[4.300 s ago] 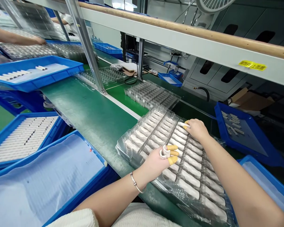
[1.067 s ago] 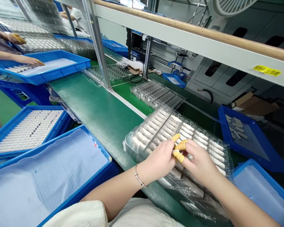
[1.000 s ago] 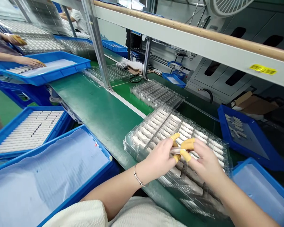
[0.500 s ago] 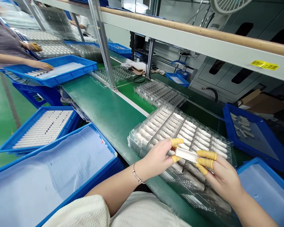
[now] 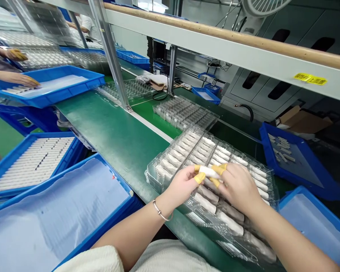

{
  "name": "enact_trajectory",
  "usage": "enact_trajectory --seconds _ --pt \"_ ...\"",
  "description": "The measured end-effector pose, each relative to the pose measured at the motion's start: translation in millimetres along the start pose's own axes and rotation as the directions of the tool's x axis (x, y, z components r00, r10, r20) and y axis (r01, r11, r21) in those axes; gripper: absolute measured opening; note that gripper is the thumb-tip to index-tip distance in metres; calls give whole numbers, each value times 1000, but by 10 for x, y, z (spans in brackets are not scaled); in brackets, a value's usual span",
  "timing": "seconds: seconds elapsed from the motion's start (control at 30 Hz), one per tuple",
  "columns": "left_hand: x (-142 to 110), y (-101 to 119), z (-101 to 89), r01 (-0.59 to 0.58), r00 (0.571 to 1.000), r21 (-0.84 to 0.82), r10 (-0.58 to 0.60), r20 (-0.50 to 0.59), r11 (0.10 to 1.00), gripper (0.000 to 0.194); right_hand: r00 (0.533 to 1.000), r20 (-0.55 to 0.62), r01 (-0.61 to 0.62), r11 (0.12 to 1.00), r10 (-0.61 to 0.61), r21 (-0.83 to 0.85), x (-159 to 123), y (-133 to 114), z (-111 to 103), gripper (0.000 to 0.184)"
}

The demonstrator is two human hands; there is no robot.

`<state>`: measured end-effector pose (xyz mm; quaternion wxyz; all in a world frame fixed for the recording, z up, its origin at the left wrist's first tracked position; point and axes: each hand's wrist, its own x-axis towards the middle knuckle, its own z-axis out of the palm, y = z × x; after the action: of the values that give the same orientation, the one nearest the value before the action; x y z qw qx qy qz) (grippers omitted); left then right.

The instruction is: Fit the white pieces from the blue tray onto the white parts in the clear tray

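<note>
A clear plastic blister tray (image 5: 155, 177) full of white stick-shaped parts lies on the green belt (image 5: 116, 132) in front of me. My left hand (image 5: 181, 185) and my right hand (image 5: 239, 187), both with yellow finger cots, pinch the two ends of one white part (image 5: 208, 172) just above the tray's near rows. Both hands are closed on it. Part of the tray under my right forearm is hidden.
A second clear tray (image 5: 184, 111) sits further along the belt. Blue bins stand at the left (image 5: 31, 160), lower left (image 5: 73, 211), right (image 5: 294, 158) and lower right (image 5: 314, 223). A co-worker's hand (image 5: 22, 80) rests in a blue bin far left. A shelf beam (image 5: 215, 41) runs overhead.
Both hands came together over the tray, lifted one white part and held it raised between them; now they have brought it back down close to the tray rows.
</note>
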<state>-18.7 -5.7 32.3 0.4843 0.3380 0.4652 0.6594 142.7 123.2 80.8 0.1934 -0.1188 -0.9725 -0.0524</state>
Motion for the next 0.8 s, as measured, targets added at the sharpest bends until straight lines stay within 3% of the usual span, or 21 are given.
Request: enact_trajectory --seconds 0.07,0.13,0.17,0.33,0.5,0.63,0.7,0.8 --pt "29 -17 -38 -33 998 -38 31 -49 999 53 980 61 -193 981 191 30 286 214 126 26" --pt "36 -23 -66 -32 998 -49 30 -50 998 61 887 154 -448 893 435 54 571 456 295 27" --pt "33 -24 -76 -23 999 -40 21 -43 999 60 851 175 -509 860 495 46 692 567 392 27" --pt "-5 -43 -92 -12 1000 16 12 -18 1000 49 751 231 -639 769 619 21 1003 850 835 20" --pt "-14 -58 -86 -11 998 37 13 -58 999 47 721 273 -669 743 637 31 1114 831 1036 19" --pt "16 -55 -74 -16 993 110 29 -115 994 49 742 264 -660 740 616 130 1112 814 919 25" --pt "18 -77 -81 -21 988 156 43 -145 988 51 767 208 -641 740 606 204 962 834 710 26" --pt "-11 -142 -121 -12 981 266 63 -185 964 48 775 103 -625 732 623 271 475 929 262 21"
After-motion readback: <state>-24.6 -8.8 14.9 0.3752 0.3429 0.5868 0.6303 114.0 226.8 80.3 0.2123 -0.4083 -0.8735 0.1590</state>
